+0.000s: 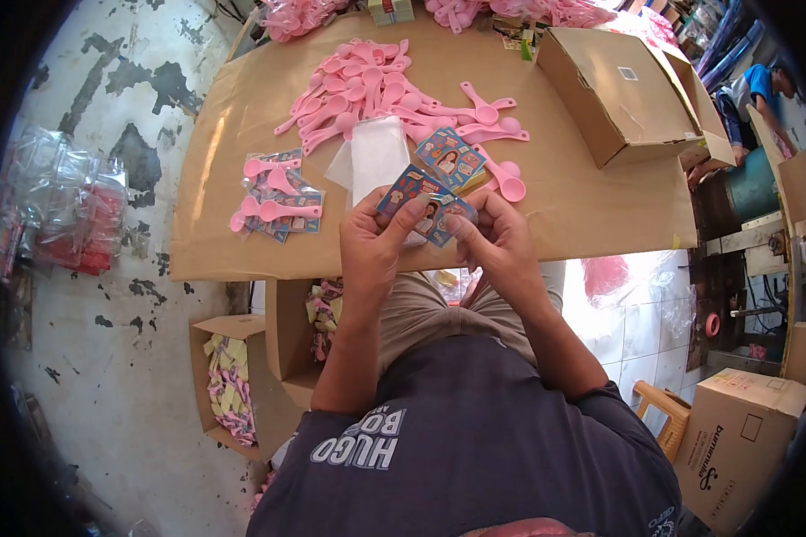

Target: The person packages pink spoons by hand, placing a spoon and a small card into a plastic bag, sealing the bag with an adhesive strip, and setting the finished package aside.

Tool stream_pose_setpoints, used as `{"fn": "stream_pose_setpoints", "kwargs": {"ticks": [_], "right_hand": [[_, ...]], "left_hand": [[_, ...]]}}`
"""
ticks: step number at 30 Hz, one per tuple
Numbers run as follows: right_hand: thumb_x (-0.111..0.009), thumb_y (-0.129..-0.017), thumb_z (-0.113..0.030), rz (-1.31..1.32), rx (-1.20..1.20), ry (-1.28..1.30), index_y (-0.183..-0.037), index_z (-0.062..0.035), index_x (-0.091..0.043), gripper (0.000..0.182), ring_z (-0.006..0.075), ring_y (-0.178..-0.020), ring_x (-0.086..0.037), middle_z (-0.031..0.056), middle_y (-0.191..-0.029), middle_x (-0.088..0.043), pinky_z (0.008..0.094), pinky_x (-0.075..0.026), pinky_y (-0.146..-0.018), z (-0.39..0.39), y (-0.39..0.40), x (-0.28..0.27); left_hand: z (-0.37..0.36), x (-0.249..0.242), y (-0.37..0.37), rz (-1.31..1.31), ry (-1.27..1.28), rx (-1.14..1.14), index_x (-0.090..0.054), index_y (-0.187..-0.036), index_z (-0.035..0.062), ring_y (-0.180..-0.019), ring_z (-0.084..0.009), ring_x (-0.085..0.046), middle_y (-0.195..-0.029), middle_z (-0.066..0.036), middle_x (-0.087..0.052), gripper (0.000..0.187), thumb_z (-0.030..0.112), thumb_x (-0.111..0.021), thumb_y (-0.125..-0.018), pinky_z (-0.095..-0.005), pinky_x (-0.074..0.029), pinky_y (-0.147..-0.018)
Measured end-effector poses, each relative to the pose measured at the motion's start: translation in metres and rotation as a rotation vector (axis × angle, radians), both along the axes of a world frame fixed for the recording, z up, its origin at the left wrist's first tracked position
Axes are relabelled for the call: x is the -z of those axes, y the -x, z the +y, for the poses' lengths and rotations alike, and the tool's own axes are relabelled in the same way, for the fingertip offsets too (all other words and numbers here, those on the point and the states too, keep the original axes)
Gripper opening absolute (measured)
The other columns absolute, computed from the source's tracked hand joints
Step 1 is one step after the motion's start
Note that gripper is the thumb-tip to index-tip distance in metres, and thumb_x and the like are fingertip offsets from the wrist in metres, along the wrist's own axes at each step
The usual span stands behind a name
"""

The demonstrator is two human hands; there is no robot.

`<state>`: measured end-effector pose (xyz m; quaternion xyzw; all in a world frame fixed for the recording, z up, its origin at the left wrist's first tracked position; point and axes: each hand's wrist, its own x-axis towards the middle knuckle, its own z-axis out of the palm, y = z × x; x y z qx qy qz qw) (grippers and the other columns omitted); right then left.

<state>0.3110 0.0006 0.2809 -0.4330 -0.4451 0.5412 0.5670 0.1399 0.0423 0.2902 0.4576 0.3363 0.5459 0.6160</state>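
Observation:
Both hands grip a blue printed card (412,190) above the table's near edge. My left hand (374,234) pinches its left side with the thumb on top. On its right side, my right hand (500,240) has thumb and fingers closed at the edge. Just beyond lies a stack of similar printed cards (450,157). A pile of clear plastic bags (378,152) rests beside that stack, partly behind my left hand. Farther back is a heap of pink measuring spoons (367,85). To the left, several pink spoons (282,210) lie on printed cards.
A cardboard box (613,94) stands at the table's back right. Below the left edge, an open carton (208,376) holds packed spoons. Clear and red plastic packs (72,206) are at far left. Another person (752,94) is at far right, above a carton (743,438).

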Motion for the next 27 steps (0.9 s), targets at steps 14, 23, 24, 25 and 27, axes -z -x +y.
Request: {"fn": "stream_pose_setpoints", "kwargs": {"ticks": [14, 23, 24, 25, 27], "right_hand": [[-0.068, -0.101, -0.02, 0.067, 0.011, -0.073, -0.113, -0.0016, -0.065, 0.022, 0.0055, -0.075, -0.063, 0.0028, -0.09, -0.069, 0.0207, -0.05, -0.063, -0.019, 0.02, 0.004], [-0.066, -0.101, -0.018, 0.213, -0.018, 0.054, -0.112, 0.0009, -0.068, 0.021, 0.0084, -0.06, -0.061, 0.0064, -0.08, -0.07, 0.023, -0.046, -0.05, -0.039, 0.042, 0.003], [-0.067, -0.101, -0.018, 0.178, -0.015, 0.08, -0.11, -0.0002, -0.069, 0.02, 0.0076, -0.056, -0.059, 0.0061, -0.077, -0.069, 0.0226, -0.043, -0.046, -0.044, 0.042, 0.004], [-0.067, -0.101, -0.018, 0.169, -0.019, 0.08, -0.11, -0.0002, -0.069, 0.02, 0.0076, -0.056, -0.059, 0.0061, -0.077, -0.069, 0.0226, -0.043, -0.046, -0.048, 0.042, 0.006], [-0.071, -0.099, -0.019, 0.061, -0.025, 0.118, -0.107, -0.0022, -0.069, 0.019, 0.0055, -0.051, -0.054, 0.0044, -0.075, -0.069, 0.0216, -0.037, -0.042, -0.056, 0.043, 0.011]], "left_hand": [[-0.03, -0.004, 0.001, -0.004, -0.091, 0.159, -0.057, -0.139, -0.003, -0.116, -0.0137, -0.063, -0.135, -0.011, -0.065, 0.039, 0.009, -0.063, -0.103, -0.0309, -0.054, -0.096], [-0.036, -0.009, 0.014, -0.275, -0.205, 0.196, -0.025, -0.161, 0.0052, -0.139, -0.0335, -0.052, -0.151, -0.025, -0.05, 0.06, 0.004, -0.048, -0.106, -0.0434, -0.045, -0.114], [-0.038, -0.011, 0.014, -0.431, -0.177, 0.213, -0.024, -0.161, 0.0069, -0.139, -0.036, -0.052, -0.15, -0.027, -0.05, 0.06, 0.005, -0.047, -0.106, -0.0453, -0.046, -0.114], [-0.039, -0.012, 0.014, -0.585, -0.148, 0.233, -0.024, -0.161, 0.0086, -0.138, -0.0385, -0.052, -0.149, -0.029, -0.05, 0.06, 0.006, -0.047, -0.106, -0.0472, -0.047, -0.113], [-0.042, -0.009, 0.013, -0.602, -0.163, 0.229, -0.025, -0.161, 0.0115, -0.134, -0.0393, -0.056, -0.145, -0.03, -0.053, 0.058, 0.009, -0.046, -0.107, -0.0489, -0.049, -0.111]]}}
